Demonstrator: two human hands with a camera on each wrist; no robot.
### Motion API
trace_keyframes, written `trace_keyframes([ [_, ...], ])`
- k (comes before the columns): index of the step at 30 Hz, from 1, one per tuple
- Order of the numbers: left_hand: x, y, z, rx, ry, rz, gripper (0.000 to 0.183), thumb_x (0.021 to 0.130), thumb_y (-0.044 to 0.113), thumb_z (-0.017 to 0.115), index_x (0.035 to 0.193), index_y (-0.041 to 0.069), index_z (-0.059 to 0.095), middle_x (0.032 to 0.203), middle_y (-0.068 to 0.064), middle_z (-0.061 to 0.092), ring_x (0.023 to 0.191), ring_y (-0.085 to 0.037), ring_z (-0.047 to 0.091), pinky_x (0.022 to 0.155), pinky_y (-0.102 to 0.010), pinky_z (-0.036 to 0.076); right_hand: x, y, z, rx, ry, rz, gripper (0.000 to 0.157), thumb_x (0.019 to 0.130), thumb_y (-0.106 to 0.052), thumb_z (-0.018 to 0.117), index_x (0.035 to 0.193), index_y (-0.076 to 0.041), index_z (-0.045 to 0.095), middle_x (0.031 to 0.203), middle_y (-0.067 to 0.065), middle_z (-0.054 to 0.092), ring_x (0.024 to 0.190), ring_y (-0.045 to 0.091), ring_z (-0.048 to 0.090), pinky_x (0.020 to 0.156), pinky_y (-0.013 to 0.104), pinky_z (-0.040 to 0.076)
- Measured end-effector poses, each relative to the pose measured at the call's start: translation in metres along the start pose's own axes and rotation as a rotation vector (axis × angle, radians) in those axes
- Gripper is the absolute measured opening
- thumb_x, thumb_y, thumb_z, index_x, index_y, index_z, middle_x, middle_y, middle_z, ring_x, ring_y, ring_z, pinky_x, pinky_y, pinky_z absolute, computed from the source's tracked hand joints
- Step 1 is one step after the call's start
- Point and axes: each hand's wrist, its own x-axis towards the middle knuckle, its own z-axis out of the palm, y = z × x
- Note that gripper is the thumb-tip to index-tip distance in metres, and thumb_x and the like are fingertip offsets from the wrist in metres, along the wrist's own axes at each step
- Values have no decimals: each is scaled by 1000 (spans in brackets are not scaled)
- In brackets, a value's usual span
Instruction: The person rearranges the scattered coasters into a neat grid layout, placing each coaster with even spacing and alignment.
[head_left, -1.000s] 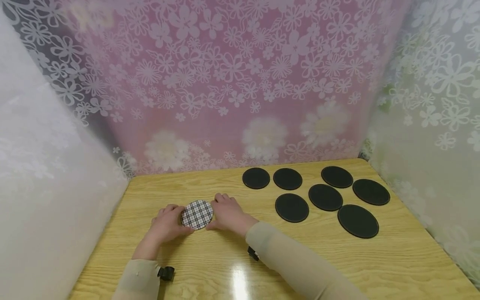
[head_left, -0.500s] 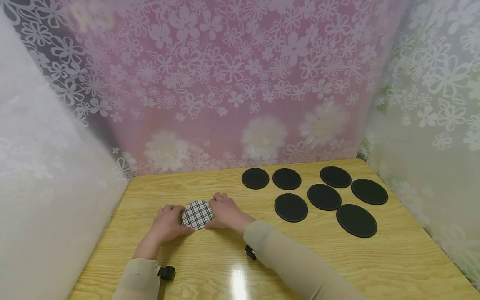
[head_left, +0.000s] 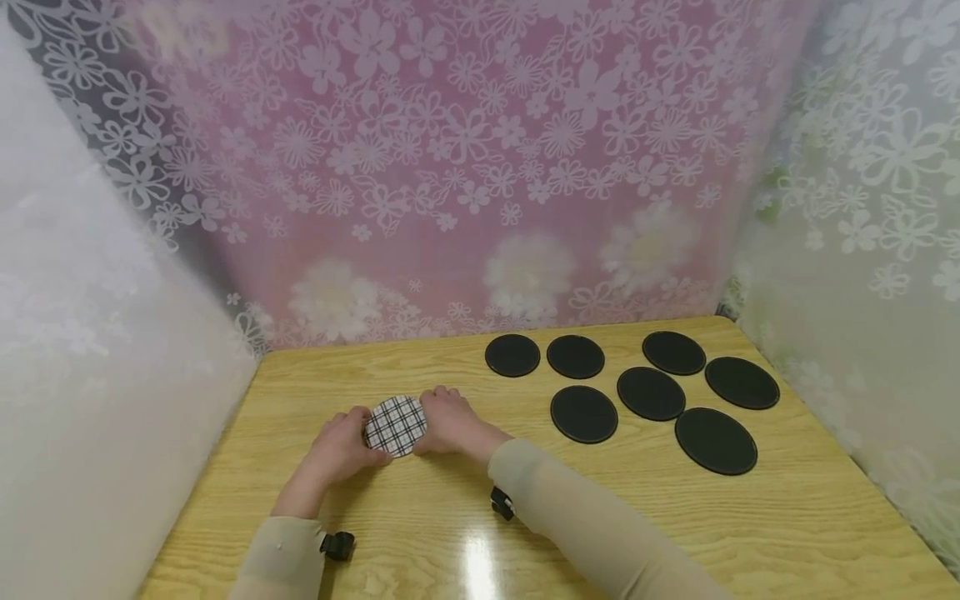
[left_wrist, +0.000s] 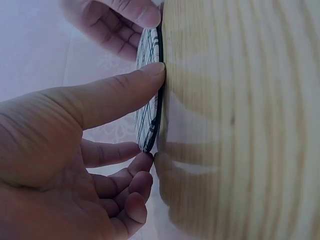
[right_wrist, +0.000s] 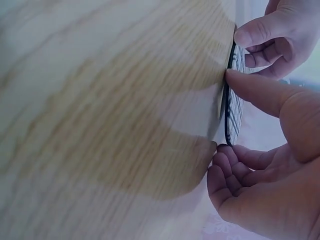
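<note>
A round coaster (head_left: 396, 426) with a black-and-white plaid top and a thin black edge is between both hands, at the left of the table in the head view. My left hand (head_left: 341, 448) grips its left rim, thumb at the near side and forefinger at the far side. On the opposite rim, my right hand (head_left: 453, 423) holds it the same way. Both wrist views show the coaster (left_wrist: 148, 95) edge-on, flat and very close to the tabletop; whether it touches the wood I cannot tell. Its underside is hidden.
Several black round coasters, one of them (head_left: 584, 414) nearest the hands, lie spread over the right half of the wooden table (head_left: 420, 533). Some of them touch. Floral curtains (head_left: 480, 167) close in the back and both sides.
Both hands keep their hold on the plaid coaster. It has shifted very slightly toward the back of the table, and my left hand has moved a little with it.
</note>
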Motion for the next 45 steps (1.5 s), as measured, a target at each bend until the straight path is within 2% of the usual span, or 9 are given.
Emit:
trace_keyframes([
  [6,2,7,5,16,49,31,89,79,28,103,143,-14,58,127,-29,70,116,-46,68,104,-62,53,0,4,-1,108,17,17,76,86,-31,99,143,1,61,128,16,63,113,27,65,104,42,56],
  [11,3,18,8,20,78,39,87,78,26,103,141,-14,59,125,-30,69,116,-49,67,103,-64,53,-5,14,-3,174,52,-6,70,83,-21,99,137,4,62,120,16,60,102,24,63,97,43,59],
  [15,7,27,12,23,86,48,86,77,26,104,140,-14,60,123,-30,69,115,-49,66,102,-64,53,-8,24,-6,204,51,2,70,84,-19,98,139,3,61,121,16,60,104,25,63,97,44,58],
  [20,12,39,20,25,92,63,85,75,28,105,136,-12,62,119,-28,69,113,-47,66,100,-63,55,-15,39,-12,223,38,16,72,84,-19,98,141,4,61,126,18,61,110,28,63,103,47,56],
  [27,17,56,35,37,103,89,82,75,30,105,132,-12,63,115,-27,68,109,-46,66,97,-61,57,-25,58,-17,220,40,17,65,83,-18,98,132,3,63,117,13,60,104,25,58,100,48,56],
  [32,17,65,43,28,101,92,77,76,31,105,127,-10,65,113,-26,68,108,-45,66,95,-60,57,-31,68,-20,203,33,13,67,81,-16,99,134,3,63,118,13,61,103,24,58,100,46,56],
  [45,13,76,47,24,73,70,80,79,34,104,131,-10,63,115,-25,66,108,-43,65,95,-59,57,-36,78,-24,193,-11,24,69,80,-17,100,135,5,63,121,15,59,102,25,61,103,48,56],
])
